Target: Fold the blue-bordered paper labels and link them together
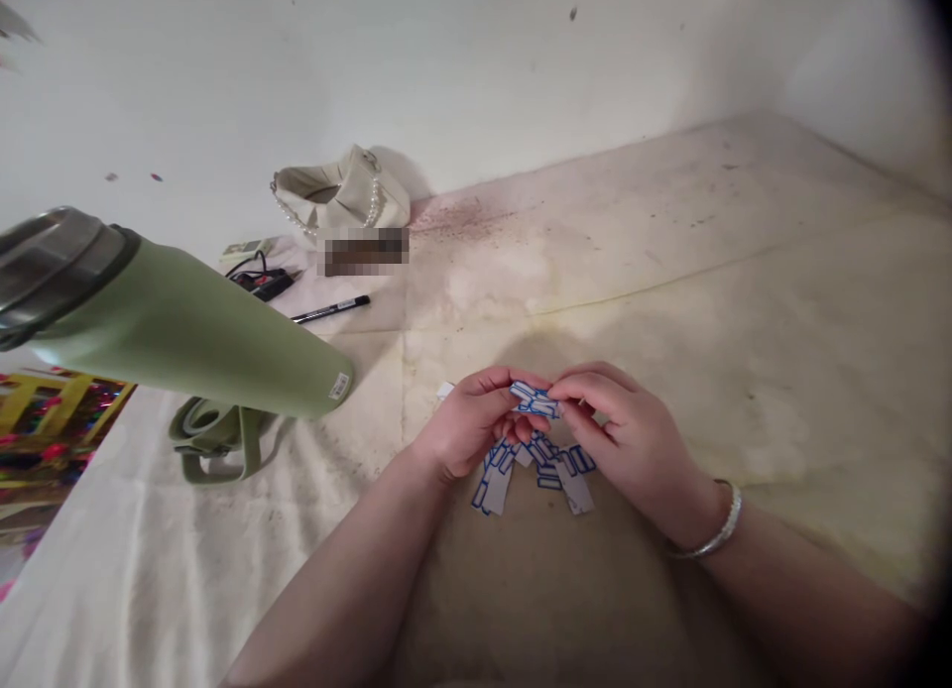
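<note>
Between both hands is a small white label strip [534,400] with blue-bordered boxes. My left hand [476,415] is closed on its left end, thumb on top and fingers curled beneath. The thumb and forefinger of my right hand [629,420] pinch its right end; a bracelet [718,524] circles that wrist. Below the hands, several similar label pieces [548,475] lie loosely overlapping on the cloth, some with a plain white side up. A small white scrap [444,391] sits just beyond my left hand, partly covered by it.
A tall green tumbler [200,321] with a metal top stands at the left, its green lid with a loop [219,440] beside it. Farther back are a black pen [331,309], a black cabled item [264,282] and a cream bag [342,192] with pearls. A pale cloth [632,272] covers the table.
</note>
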The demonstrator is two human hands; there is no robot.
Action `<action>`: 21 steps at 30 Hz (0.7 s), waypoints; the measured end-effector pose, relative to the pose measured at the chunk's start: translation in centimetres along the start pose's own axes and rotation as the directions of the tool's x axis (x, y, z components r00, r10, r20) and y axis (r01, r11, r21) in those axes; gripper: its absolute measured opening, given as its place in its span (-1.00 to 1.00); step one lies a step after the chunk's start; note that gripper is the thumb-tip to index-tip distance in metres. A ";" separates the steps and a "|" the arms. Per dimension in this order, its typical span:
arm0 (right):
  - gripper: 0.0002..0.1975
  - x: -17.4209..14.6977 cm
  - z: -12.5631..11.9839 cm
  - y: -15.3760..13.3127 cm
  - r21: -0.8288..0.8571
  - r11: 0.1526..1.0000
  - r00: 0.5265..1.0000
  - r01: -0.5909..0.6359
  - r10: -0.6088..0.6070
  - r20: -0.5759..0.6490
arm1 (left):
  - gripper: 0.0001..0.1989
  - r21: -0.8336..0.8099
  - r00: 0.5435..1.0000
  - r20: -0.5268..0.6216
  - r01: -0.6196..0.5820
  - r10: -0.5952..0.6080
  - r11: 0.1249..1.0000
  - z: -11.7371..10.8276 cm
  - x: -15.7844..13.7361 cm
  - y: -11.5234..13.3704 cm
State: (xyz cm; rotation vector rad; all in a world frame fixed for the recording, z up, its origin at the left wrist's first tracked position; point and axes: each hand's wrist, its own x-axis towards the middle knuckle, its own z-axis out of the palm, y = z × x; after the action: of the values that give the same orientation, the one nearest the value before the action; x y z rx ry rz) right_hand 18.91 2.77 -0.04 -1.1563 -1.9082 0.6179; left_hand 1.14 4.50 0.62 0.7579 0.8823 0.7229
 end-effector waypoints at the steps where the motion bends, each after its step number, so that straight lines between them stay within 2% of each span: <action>1: -0.88 0.0 0.0 0.1 -0.004 1.000 1.000 0.002 -0.002 0.007 | -0.81 0.000 1.000 0.001 0.002 -0.002 1.000 0.0 0.0 0.0; 7: -0.87 -0.1 -0.1 0.0 -0.061 0.997 0.996 -0.050 0.054 0.073 | -0.82 -0.005 1.000 0.004 0.007 -0.007 1.000 0.0 0.0 0.1; 15: -0.86 -0.2 -0.2 -0.2 -0.052 0.998 0.996 -0.024 0.029 0.084 | -0.77 -0.024 1.000 0.025 -0.001 0.001 1.000 -0.2 0.1 0.0; 17: -0.86 -0.2 -0.1 -0.2 -0.047 0.999 0.996 -0.024 0.028 0.086 | -0.72 -0.032 0.999 0.038 -0.003 0.004 0.999 -0.4 0.2 -0.1; 21: -0.86 -0.1 -0.1 -0.2 -0.041 0.999 0.994 -0.035 0.039 0.100 | -0.49 -0.080 0.997 0.081 0.008 -0.001 0.997 -0.5 0.3 -0.2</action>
State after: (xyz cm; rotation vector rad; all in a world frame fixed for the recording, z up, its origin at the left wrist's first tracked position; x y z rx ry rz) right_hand 18.92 2.56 0.14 -1.2085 -1.9959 0.6731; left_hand 0.91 4.78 0.16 0.7086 0.7763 0.7148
